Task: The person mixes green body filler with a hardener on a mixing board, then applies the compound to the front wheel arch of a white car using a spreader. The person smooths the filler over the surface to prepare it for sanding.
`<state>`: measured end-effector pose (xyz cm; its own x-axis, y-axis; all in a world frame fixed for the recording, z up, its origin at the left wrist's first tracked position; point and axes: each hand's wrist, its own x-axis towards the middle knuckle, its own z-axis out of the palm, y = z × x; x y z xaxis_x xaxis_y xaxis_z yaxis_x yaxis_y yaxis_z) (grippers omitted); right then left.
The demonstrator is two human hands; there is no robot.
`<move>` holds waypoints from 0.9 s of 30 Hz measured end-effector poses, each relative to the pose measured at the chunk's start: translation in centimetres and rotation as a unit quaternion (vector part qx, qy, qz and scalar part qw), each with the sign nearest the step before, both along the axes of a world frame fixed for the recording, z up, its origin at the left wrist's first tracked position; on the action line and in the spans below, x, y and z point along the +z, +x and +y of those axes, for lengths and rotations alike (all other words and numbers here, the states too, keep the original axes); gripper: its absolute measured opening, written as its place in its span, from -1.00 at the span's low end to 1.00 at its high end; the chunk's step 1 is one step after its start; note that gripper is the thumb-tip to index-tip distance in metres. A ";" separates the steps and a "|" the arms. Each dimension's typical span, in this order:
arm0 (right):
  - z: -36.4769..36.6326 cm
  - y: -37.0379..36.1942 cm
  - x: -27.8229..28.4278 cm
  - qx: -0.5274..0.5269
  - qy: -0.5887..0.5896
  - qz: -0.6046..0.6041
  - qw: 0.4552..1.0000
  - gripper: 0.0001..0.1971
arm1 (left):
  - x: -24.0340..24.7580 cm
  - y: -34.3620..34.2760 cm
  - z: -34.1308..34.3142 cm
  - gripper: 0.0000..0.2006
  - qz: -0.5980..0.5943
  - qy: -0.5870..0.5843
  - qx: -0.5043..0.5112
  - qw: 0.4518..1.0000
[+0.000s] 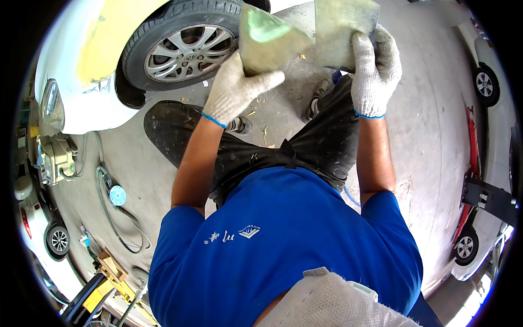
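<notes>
Both my hands wear white knit gloves with blue cuffs. My left hand (237, 90) grips a flat, dull putty plate (264, 54) from below, its thumb stretched along the lower edge. A smear of pale green putty (267, 24) lies on that plate. My right hand (376, 76) is closed on a second piece, a wide, flat, greyish spreader (339, 32), with the thumb on its near face. The two flat pieces are held up side by side, their facing edges close together. Whether they touch I cannot tell.
A white car's wheel (188, 54) and yellow-patched fender (109, 41) stand at the front left. A sander with a blue disc (117, 195) and its hose lie on the floor at left, near a beige machine (57, 158). Other cars stand at both sides.
</notes>
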<state>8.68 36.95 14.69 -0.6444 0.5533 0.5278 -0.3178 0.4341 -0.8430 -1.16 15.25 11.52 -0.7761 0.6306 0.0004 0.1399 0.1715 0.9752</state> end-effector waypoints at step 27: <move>0.8 0.1 -1.8 0.100 0.320 -0.008 0.942 -0.68 | 1.2 0.0 0.5 -0.57 -0.028 0.042 0.049 0.998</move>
<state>8.73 37.73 12.90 -0.7133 -0.0088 0.7008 -0.4365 0.7879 -0.4344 -1.18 15.72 12.71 -0.8339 0.5520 0.0053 0.0721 0.0994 0.9924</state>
